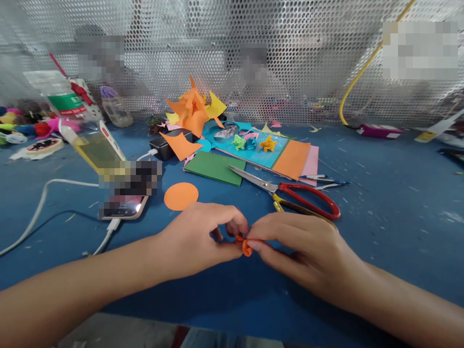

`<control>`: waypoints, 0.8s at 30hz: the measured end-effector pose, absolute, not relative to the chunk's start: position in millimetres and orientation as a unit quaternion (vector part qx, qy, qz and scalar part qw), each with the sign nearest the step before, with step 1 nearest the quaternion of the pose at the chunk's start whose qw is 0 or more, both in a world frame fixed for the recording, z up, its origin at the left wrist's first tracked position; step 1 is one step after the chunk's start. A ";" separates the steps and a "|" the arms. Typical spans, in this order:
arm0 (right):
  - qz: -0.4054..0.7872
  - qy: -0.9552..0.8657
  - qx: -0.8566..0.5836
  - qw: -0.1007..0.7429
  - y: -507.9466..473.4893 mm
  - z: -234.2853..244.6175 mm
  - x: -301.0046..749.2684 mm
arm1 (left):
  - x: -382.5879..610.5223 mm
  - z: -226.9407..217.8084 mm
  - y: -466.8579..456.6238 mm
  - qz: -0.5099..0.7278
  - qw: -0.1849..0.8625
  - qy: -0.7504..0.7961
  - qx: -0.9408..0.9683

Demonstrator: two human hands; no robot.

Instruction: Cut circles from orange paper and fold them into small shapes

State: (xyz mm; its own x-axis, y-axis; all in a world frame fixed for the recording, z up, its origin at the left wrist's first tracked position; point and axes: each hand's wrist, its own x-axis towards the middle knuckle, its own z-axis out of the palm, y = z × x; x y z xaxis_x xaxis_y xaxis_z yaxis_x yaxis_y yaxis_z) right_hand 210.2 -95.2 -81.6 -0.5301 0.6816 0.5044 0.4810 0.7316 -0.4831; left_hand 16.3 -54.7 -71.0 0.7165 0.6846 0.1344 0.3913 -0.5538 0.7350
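Observation:
A small rolled or folded piece of orange paper [247, 248] is pinched between my two hands, above the near part of the blue table. My left hand [203, 237] grips its left side between thumb and fingers. On the other side my right hand [304, 251] holds it with thumb and forefinger; the fingertips hide part of it. Just beyond my left hand lies a flat orange paper circle [181, 196]. Scissors [268, 186] with red and yellow handles lie beyond my right hand, blades pointing left and slightly parted.
Green paper [217, 167], a blue sheet [250, 151] bearing small folded paper shapes [268, 143], and orange scraps [192, 108] lie farther back. A phone [130, 193] with a white cable leans by a bottle [94, 145] at left. A perforated metal panel [203, 29] closes off the back.

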 end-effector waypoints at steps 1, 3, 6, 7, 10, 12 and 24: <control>0.155 -0.857 -0.343 0.353 -95.1 -81.3 210.2 | 16.3 -70.8 -54.6 0.208 0.363 0.315 0.852; 0.183 -0.835 -0.364 0.369 -94.3 -80.2 210.2 | 15.9 -70.1 -54.9 0.217 0.383 0.319 0.839; 0.216 -0.809 -0.380 0.394 -92.0 -79.3 210.5 | 15.1 -68.1 -56.2 0.235 0.392 0.327 0.827; 0.218 -0.807 -0.379 0.397 -91.2 -79.4 210.6 | 15.0 -67.5 -56.6 0.242 0.389 0.329 0.826; 0.210 -0.814 -0.372 0.393 -90.1 -81.2 211.3 | 15.4 -67.5 -57.4 0.255 0.369 0.321 0.834; 0.191 -0.827 -0.364 0.383 -90.1 -82.7 212.1 | 16.2 -68.9 -57.3 0.258 0.343 0.305 0.850; 0.124 -0.866 -0.358 0.327 -89.6 -84.3 217.1 | 13.9 -73.7 -57.5 0.245 0.263 0.324 0.875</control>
